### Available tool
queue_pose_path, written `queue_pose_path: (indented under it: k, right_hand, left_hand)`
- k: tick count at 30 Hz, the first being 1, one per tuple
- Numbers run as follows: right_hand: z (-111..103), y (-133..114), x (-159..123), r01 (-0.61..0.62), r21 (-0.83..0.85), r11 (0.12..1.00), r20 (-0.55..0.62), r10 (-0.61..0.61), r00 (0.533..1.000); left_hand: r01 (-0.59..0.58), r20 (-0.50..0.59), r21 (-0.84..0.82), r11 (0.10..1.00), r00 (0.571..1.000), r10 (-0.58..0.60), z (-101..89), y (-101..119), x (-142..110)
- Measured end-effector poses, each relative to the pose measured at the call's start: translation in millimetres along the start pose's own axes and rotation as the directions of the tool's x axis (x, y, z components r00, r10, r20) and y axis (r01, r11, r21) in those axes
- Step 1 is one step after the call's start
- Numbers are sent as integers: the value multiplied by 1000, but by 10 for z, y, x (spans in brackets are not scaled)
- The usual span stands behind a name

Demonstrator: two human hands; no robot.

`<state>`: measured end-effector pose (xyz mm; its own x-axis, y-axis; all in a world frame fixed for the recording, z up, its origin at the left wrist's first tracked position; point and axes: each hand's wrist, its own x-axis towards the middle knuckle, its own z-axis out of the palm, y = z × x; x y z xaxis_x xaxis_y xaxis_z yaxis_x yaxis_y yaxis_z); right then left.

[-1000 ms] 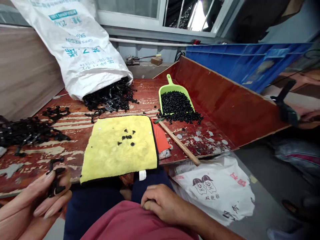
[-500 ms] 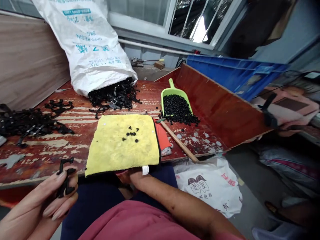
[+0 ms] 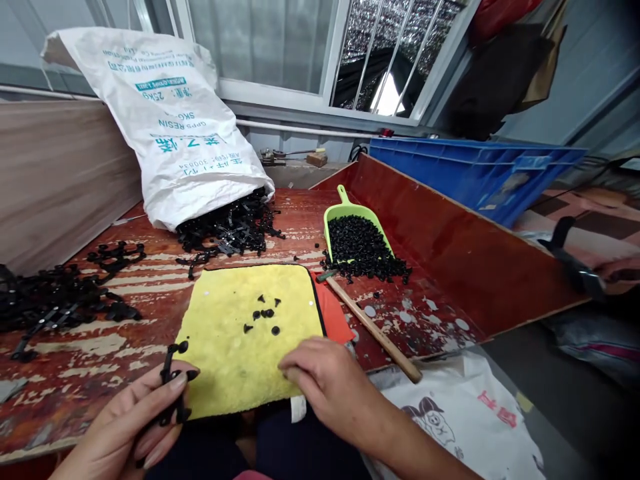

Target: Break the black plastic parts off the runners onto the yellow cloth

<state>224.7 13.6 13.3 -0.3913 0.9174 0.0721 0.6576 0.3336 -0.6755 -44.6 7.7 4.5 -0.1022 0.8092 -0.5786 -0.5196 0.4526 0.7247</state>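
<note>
My left hand point(image 3: 143, 423), at the front left corner of the yellow cloth point(image 3: 225, 373), grips a black plastic part point(image 3: 173, 363) with knobbed arms between thumb and fingers. My right hand point(image 3: 327, 380) is over the cloth's front right portion, thumb and index finger pressed together. Whatever is between those fingertips, if anything, cannot be made out. Several small black stud-like pieces point(image 3: 269, 313) lie loose on the middle of the cloth. Beyond it, a lime-green dustpan point(image 3: 343, 195) holds a heap of similar small black pieces point(image 3: 357, 237), some spilling from its front edge.
A white sack point(image 3: 195, 133) spills black plastic parts point(image 3: 230, 230) onto the worn red tabletop. Another black pile point(image 3: 60, 300) is at left. Right of the cloth lie an orange sheet point(image 3: 334, 310) and a wooden-handled tool point(image 3: 373, 327). A blue crate point(image 3: 450, 167) stands behind the red board point(image 3: 425, 240).
My right hand has come up from below the cloth's front edge to over its front right portion. My left hand has moved right with the black part. The view has tilted upward.
</note>
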Motion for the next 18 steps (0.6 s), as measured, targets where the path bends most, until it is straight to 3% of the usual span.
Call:
queue_pose_path:
  k: [2, 4, 7, 9, 11, 14, 18]
  right_hand:
    - [139, 10, 311, 55, -190, 980, -125, -80, 989]
    - [283, 15, 597, 157, -368, 916, -125, -216, 968]
    - [421, 14, 896, 363, -547, 754, 37, -411, 911]
    - [452, 11, 983, 435, -576, 692, 136, -444, 886]
    - [458, 6, 986, 406, -570, 714, 147, -398, 906]
    - [498, 1, 900, 313, -479, 820, 90, -309, 947]
    - [633, 30, 795, 267, -452, 851, 5, -297, 955]
  left_hand:
    - [0, 64, 96, 995, 998, -6, 42, 43, 47]
    - [-16, 75, 141, 990, 997, 5, 37, 73, 91]
    - [-14, 71, 159, 987, 997, 2, -20, 80, 146]
    - [5, 70, 156, 988, 997, -16, -67, 62, 177]
    - [23, 77, 149, 989, 996, -35, -102, 32, 204]
    - [25, 97, 134, 991, 995, -38, -107, -17, 235]
    - [16, 102, 144, 989, 994, -31, -37, -53, 250]
